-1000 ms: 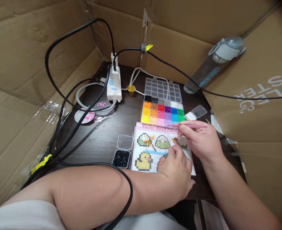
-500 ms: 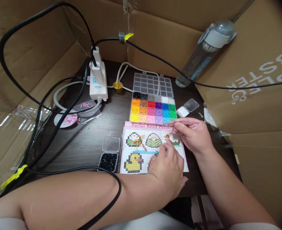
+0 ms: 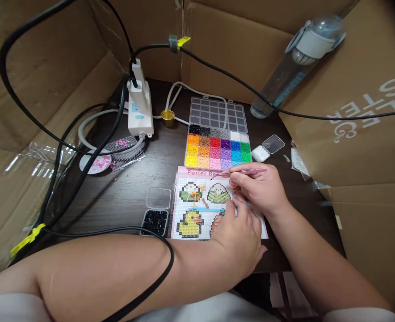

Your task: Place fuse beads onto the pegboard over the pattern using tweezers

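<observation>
My right hand point(image 3: 261, 185) pinches pink tweezers point(image 3: 247, 171), which point left over the upper part of the Perler bead pattern sheet point(image 3: 175, 223). A tiny dark speck, perhaps a bead, shows by their bent tip; it is too small to be sure. My left hand point(image 3: 239, 228) rests on the lower right of the sheet, fingers slightly bent and apart, covering part of a carrot picture. Coloured beads form part of a figure near the duck picture point(image 3: 189, 225). Just beyond the sheet lies an open bead box point(image 3: 215, 142) with colours sorted in compartments.
A small box of black beads point(image 3: 154, 222) stands left of the sheet, a box of white beads point(image 3: 261, 153) to the right. Cables point(image 3: 117, 231) cross my left forearm. Farther back are a power strip point(image 3: 140, 112), gold cup point(image 3: 167, 118) and bottle point(image 3: 286, 76); cardboard walls surround the table.
My right hand has moved the tweezers left and nearer, from the bead box's front edge to over the sheet's upper part. My left hand stays on the sheet. The view has shifted slightly.
</observation>
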Tool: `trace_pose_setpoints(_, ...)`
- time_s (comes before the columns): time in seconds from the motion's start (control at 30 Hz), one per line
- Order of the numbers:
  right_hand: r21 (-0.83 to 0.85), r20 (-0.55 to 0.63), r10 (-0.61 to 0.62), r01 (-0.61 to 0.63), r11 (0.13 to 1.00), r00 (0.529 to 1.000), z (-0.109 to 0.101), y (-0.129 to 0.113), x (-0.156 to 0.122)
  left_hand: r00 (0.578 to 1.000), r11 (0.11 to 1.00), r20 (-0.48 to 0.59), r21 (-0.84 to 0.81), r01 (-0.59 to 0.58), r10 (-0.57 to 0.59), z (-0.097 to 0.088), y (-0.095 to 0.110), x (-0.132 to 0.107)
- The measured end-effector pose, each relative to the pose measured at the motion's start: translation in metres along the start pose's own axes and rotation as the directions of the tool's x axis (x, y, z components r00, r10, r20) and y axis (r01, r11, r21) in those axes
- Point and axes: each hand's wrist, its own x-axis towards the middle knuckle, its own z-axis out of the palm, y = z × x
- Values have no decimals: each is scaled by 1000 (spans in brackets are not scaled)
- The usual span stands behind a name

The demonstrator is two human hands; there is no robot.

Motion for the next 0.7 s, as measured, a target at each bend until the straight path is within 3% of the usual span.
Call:
trace_pose_setpoints(0.23, -79, 78, -19, 25, 997, 997, 20, -7, -3, 999, 998, 46, -61, -9, 12, -4, 0, 0)
trace_pose_setpoints(0.7, -120, 144, -2, 20, 993, 990, 23, -3, -4, 994, 998, 105, -48, -32, 37, -8, -1, 1)
